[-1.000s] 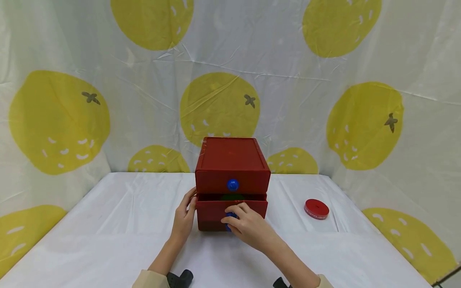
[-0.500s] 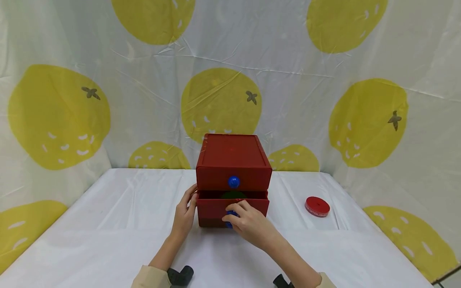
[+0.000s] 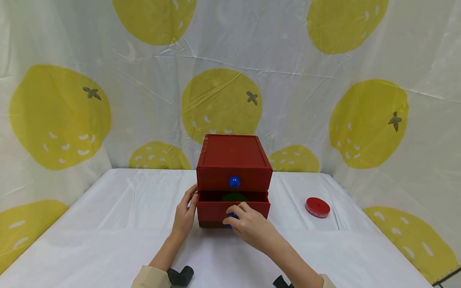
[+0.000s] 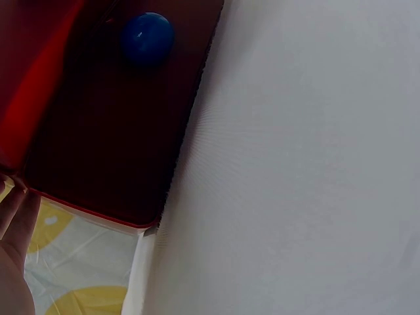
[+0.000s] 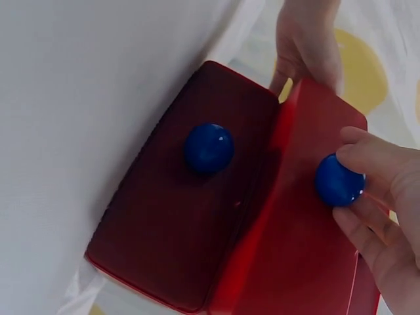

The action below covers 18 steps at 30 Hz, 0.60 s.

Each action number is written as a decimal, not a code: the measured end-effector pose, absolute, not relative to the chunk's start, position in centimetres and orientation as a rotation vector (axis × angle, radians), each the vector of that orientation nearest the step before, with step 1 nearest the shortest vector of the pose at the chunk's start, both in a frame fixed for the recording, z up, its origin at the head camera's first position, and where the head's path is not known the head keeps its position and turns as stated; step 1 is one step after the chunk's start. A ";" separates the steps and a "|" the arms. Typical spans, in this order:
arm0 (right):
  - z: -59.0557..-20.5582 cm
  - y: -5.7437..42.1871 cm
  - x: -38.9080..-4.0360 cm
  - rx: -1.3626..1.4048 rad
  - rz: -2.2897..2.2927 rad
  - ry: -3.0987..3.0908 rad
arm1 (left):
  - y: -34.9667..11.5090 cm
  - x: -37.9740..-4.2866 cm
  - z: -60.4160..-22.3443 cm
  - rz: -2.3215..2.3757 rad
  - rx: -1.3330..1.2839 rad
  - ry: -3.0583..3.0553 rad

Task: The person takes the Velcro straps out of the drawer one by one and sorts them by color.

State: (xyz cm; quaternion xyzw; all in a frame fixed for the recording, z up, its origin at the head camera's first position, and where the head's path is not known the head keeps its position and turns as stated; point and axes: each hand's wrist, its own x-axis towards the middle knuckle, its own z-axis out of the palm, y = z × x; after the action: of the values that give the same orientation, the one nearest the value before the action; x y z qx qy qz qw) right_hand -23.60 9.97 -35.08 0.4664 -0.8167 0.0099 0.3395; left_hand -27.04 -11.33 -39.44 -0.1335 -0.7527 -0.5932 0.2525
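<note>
A red drawer unit [image 3: 232, 152] stands on the table, with blue round knobs on its drawers. The middle drawer [image 3: 212, 210] is partly pulled out, and something green [image 3: 233, 197] shows inside it. My right hand [image 3: 250, 226] pinches that drawer's blue knob [image 5: 339, 180] between thumb and fingers. Straight fingers of my left hand [image 3: 184, 214] rest against the unit's left side, by the front corner. Beneath, the bottom drawer [image 5: 164, 216] is closed, its blue knob [image 4: 147, 39] plain in both wrist views. The top drawer's knob [image 3: 234, 182] faces me, and that drawer is closed.
A red roll of ribbon or tape [image 3: 317, 207] lies on the white-covered table [image 3: 137, 208], right of the unit. Behind hangs a white curtain [image 3: 288, 100] printed with yellow fruit. Black wrist mounts [image 3: 181, 276] sit below the hands.
The middle drawer has come a little farther out toward me, with my right hand on its knob. My left hand stays at the unit's side. The head view has shifted slightly.
</note>
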 end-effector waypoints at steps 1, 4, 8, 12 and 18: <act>-35.1 10.0 -23.5 1.212 0.021 -2.127 | -11.4 -27.4 -39.9 -1.607 -0.365 -2.041; -35.1 9.9 -23.4 1.205 0.008 -2.128 | -11.6 -28.5 -41.2 -1.589 -0.376 -2.018; -35.3 10.0 -23.2 1.200 0.014 -2.149 | -11.5 -28.4 -41.5 -1.586 -0.380 -2.020; -35.2 10.0 -23.0 1.201 0.015 -2.156 | -11.4 -28.2 -41.4 -1.590 -0.373 -2.019; -34.9 9.8 -22.7 1.199 0.004 -2.170 | -11.6 -28.3 -41.0 -1.593 -0.380 -2.005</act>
State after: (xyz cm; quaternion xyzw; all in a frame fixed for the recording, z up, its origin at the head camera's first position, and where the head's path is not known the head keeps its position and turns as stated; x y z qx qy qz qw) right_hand -22.71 9.76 -34.90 0.4574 -0.8277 0.0015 0.3250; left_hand -28.30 -11.61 -41.03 -0.1413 -0.7450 -0.5921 0.2729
